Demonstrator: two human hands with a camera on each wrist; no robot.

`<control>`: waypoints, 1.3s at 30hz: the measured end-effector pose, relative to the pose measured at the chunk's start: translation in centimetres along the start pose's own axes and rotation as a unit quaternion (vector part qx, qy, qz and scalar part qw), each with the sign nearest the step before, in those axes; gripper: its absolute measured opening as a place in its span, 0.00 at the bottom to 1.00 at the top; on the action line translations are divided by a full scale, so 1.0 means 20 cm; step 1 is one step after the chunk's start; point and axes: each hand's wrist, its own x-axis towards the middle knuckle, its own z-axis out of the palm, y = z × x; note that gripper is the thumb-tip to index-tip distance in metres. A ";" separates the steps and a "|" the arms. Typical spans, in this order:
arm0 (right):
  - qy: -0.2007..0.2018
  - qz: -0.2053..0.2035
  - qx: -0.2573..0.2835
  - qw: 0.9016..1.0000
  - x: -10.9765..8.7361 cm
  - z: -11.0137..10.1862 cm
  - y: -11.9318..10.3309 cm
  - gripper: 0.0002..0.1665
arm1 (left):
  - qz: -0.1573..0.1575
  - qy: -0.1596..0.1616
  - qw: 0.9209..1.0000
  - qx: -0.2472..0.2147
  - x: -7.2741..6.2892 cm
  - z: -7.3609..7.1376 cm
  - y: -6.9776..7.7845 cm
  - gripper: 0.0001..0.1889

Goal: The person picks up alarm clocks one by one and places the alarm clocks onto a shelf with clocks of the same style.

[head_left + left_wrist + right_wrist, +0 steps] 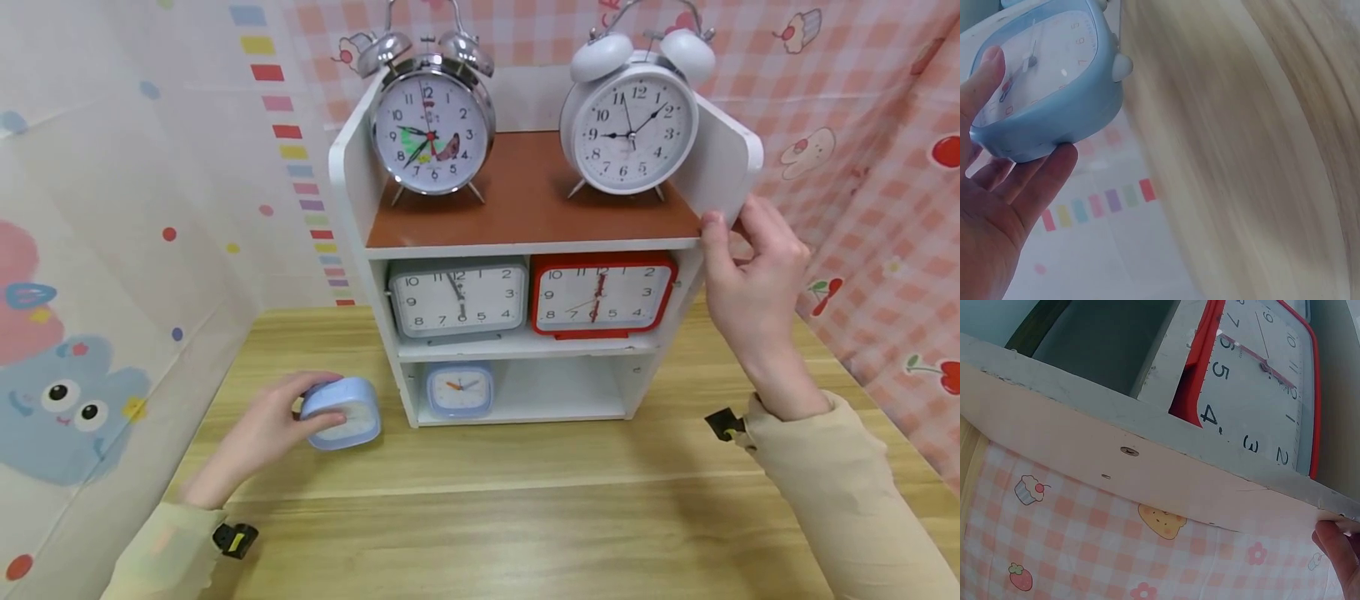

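Note:
My left hand (270, 421) grips a small light-blue alarm clock (358, 408) left of the white shelf unit (729, 158). In the left wrist view, the thumb lies over the face of this blue clock (1072, 112), with the fingers round its far side. My right hand (757, 275) holds the front edge of the unit's right side panel, thumb in front. On the bottom shelf, toward the left, stands another small lavender-blue clock (460, 390). The middle shelf holds a grey rectangular clock (459, 300) and a red rectangular clock (604, 293).
Two twin-bell alarm clocks stand on the brown top board (525, 208): a silver one (432, 125) at left and a white one (632, 129) at right. Below the unit is a wooden table (487, 508). Patterned cloths (862, 183) hang behind and at both sides.

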 end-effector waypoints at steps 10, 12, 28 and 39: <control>0.005 0.004 0.003 1.000 0.00 0.00 0.00 0.20 | 0.052 -0.010 0.998 -0.025 -0.02 0.05 0.09 0.26; 0.006 0.005 0.002 1.000 0.00 0.00 0.00 0.20 | 0.066 -0.006 0.998 -0.023 -0.02 0.07 0.11 0.26; -0.002 0.003 -0.001 1.000 -0.01 0.00 0.01 0.20 | 0.098 -0.038 0.993 -0.047 0.03 0.19 0.25 0.26; 0.012 0.015 -0.001 1.000 -0.01 0.01 0.01 0.18 | 0.122 -0.057 0.989 -0.060 0.09 0.25 0.34 0.27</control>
